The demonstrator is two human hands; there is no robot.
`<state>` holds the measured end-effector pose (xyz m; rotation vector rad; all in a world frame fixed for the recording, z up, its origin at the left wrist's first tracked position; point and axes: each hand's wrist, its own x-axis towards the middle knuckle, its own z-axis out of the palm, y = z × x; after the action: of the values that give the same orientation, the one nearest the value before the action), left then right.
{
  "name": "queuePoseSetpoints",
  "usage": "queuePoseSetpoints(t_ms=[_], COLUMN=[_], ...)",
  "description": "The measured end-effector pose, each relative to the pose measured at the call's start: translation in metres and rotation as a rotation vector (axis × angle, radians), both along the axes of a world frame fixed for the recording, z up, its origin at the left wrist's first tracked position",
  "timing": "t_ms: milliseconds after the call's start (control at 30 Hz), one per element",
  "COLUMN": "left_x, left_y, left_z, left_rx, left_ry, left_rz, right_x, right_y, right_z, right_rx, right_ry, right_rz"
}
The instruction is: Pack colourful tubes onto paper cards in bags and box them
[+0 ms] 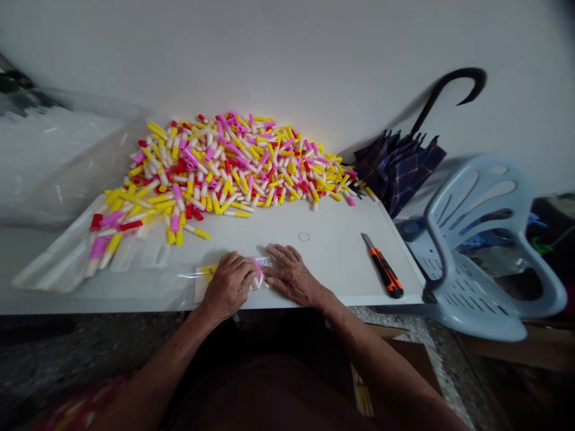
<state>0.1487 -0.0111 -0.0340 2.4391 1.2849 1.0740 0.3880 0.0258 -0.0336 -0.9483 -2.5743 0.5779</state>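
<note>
Bare forearms (pixel 372 353) extend from the lower edge of the view toward the front of the white bench (pixel 335 257). Both hands rest at this front edge, close together.

Left hand (pixel 229 281): fingers curled and grasping a clear packet (pixel 257 281). Pink and white pieces show beside the fingertips; yellow shows beyond the wrist side. The middle of the packet is covered by the hand, so whether one packet or two lie there cannot be told.

Right hand (pixel 294 275): released, laid nearly flat, palm down, fingers extended. Its thumb side meets the right end of the packet, next to a strip of printed characters (pixel 264 262); whether it presses on the film cannot be told.

Governing relation: the packet lies directly under the left hand and immediately to the left of the right hand. Its long axis runs crosswise, roughly parallel to the bench edge, with the right end set slightly farther from the body. The left hand is the nearer of the two, being on the packet's middle; the right hand is at its end only.

Surroundings: a heap of coloured tubes (pixel 233 161) lies beyond the hands against the wall. Clear plastic sleeves (pixel 139 252) lie to the left, some under loose tubes. A utility knife (pixel 383 266) lies to the right, blade pointing away from the body, well apart from both hands.
</note>
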Motion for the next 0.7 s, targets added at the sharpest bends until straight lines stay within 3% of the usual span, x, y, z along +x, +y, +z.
queuePoseSetpoints(t_ms=[200, 333, 433, 567, 700], left_x=[0.01, 0.016, 0.017, 0.014, 0.001], left_y=[-0.005, -0.005, -0.005, -0.004, 0.012], left_z=[-0.002, -0.003, -0.004, 0.006, 0.031], left_rx=[0.173, 0.21, 0.201, 0.125, -0.145], left_ry=[-0.13, -0.155, -0.181, -0.217, -0.224], left_rz=[0.166, 0.143, 0.112, 0.059, 0.174], right_x=[-0.015, -0.019, -0.015, -0.011, -0.012], right_y=[-0.004, 0.004, 0.012, 0.015, 0.012], right_z=[0.011, 0.013, 0.013, 0.016, 0.018], right_rx=[-0.345, -0.857, -1.161, -1.195, -1.168], right_ry=[0.477, 0.755, 0.708, 0.664, 0.683], right_rz=[-0.194, -0.306, -0.274, -0.266, -0.291])
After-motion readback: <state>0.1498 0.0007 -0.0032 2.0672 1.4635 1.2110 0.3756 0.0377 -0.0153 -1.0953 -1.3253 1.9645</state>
